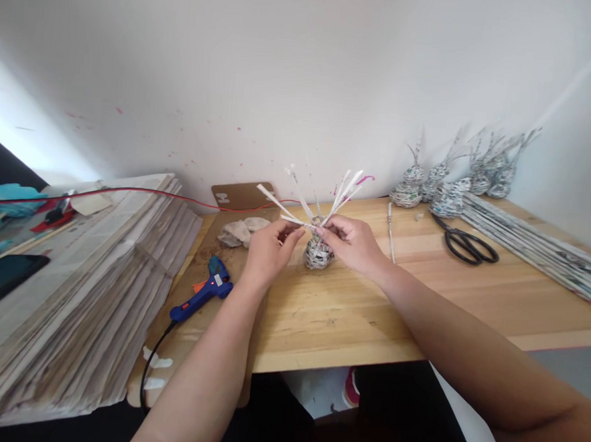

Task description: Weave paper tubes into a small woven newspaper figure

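A small woven newspaper vessel (318,254) stands on the wooden table, its rolled-paper strips (346,191) fanning up and outward from the narrow top. My left hand (274,245) is at the left side of that top, thumb and fingers pinched on a paper strip that points left. From the right, my right hand (348,241) closes its thumb and fingers on the strips at the neck. Both hands partly hide the upper weave. A blue glue gun (203,297) lies on a brown board to the left of my left forearm.
Black scissors (469,247) and a bundle of paper rolls (539,246) lie right. Several woven paper pieces (406,188) stand by the wall. A tall newspaper stack (116,290), a phone (6,280) on it, fills the left. A red cable (177,196) crosses behind; a crumpled cloth (239,231) lies nearby.
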Available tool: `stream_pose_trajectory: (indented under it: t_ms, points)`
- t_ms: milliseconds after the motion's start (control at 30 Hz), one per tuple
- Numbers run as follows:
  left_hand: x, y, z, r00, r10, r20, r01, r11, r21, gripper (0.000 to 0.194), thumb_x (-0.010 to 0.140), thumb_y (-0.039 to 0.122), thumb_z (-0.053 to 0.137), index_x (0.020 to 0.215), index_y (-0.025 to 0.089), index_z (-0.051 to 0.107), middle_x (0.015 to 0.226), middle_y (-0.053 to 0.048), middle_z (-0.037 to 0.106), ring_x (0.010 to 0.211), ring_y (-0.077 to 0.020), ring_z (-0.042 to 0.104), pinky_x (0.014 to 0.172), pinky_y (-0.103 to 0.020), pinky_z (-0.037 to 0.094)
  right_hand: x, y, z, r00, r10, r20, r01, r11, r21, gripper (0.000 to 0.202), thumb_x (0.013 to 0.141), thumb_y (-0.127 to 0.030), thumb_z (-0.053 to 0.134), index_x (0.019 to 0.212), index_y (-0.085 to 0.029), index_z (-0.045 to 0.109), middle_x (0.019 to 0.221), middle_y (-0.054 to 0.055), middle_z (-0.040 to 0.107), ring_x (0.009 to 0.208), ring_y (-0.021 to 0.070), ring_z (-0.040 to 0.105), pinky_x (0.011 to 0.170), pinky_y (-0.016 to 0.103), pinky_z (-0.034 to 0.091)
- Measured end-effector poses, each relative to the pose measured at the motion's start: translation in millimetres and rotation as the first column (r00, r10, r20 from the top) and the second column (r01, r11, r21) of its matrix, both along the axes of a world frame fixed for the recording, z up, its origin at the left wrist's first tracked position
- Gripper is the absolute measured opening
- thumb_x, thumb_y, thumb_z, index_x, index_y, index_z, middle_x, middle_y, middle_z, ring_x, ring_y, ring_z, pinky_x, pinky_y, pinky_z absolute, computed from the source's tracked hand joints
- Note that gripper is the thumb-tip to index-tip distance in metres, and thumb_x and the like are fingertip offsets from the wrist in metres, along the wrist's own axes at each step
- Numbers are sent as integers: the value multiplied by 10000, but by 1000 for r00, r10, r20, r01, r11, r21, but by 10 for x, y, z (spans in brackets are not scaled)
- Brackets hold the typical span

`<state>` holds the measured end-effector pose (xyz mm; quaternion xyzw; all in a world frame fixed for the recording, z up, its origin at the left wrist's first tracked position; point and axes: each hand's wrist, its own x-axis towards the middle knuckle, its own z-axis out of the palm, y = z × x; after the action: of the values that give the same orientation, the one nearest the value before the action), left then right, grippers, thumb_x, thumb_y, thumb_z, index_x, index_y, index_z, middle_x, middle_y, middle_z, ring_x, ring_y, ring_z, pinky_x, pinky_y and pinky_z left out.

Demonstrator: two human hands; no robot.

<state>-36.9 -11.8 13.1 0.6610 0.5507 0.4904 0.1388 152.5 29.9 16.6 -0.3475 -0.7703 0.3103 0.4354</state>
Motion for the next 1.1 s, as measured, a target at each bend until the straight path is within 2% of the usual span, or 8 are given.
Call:
stream_pose_trajectory:
  t_ms: [100, 200, 333, 467, 700, 867, 1000, 1100]
  points:
    - [-13, 25, -9, 966, -35, 258, 45, 998, -32, 226, 825, 304, 679, 998, 178, 750, 818, -45, 754, 689, -159, 677, 639, -276, 533, -1, 31, -31, 999, 23, -25, -24, 999, -31, 286, 892, -438, 622, 755, -188, 638, 601, -5, 610, 527, 121, 503, 522, 249, 349]
    - [9, 13, 3, 918, -87, 387, 92, 996, 4, 214, 803, 273, 699, 984, 173, 754, 824, -40, 754, 722, -152, 695, 688, -282, 570, 2, 64, -66, 997, 56, -46, -58, 997, -56, 277, 888, -446, 626, 793, -187, 652, 637, 0, 638, 531, 121, 521, 523, 248, 369]
    - [33, 5, 17, 918, -103, 384, 89, 995, 54, 162, 768, 218, 722, 922, 179, 756, 787, -22, 748, 697, -136, 682, 684, -271, 573, 2, 90, -101, 992, 104, -69, -111, 989, -99, 278, 887, -455, 628, 833, -185, 665, 650, -3, 640, 533, 118, 532, 525, 245, 388]
    - [25, 27, -4, 932, -134, 336, 115, 990, 77, 122, 756, 165, 704, 868, 184, 749, 834, -32, 759, 757, -148, 701, 731, -281, 576, 2, 89, -97, 981, 179, -81, -188, 976, -115, 258, 883, -435, 636, 875, -182, 687, 653, -8, 626, 560, 123, 551, 547, 248, 410]
    - [-31, 69, -22, 885, -281, 371, 275, 959, 71, 361, 771, 238, 736, 1123, 212, 663, 835, -8, 701, 754, -128, 665, 668, -240, 552, 12, 49, -36, 977, 210, -24, -212, 973, -93, 281, 885, -433, 623, 832, -166, 690, 658, 3, 624, 572, 127, 548, 554, 253, 397]
    - [-46, 43, 7, 908, -322, 268, 327, 945, 25, 133, 813, 286, 707, 899, 186, 696, 910, -42, 677, 765, -139, 634, 666, -264, 560, 10, 25, -19, 980, 199, -5, -199, 977, -76, 264, 885, -413, 614, 827, -167, 690, 673, 5, 623, 576, 122, 527, 549, 249, 379]
    - [-17, 32, 16, 908, -278, 315, 290, 957, 9, 190, 797, 331, 753, 830, 173, 653, 772, -5, 632, 679, -123, 610, 643, -257, 534, -1, 10, -21, 982, 186, -30, -188, 977, -104, 254, 874, -408, 619, 851, -164, 686, 685, 8, 617, 575, 122, 525, 537, 247, 374]
    - [-16, 40, 11, 931, -221, 290, 217, 975, 45, 201, 759, 310, 789, 803, 167, 654, 778, -13, 658, 708, -129, 616, 663, -251, 514, -12, 1, -29, 980, 193, -54, -198, 974, -110, 246, 877, -401, 614, 863, -163, 675, 692, 7, 615, 581, 122, 532, 540, 247, 383]
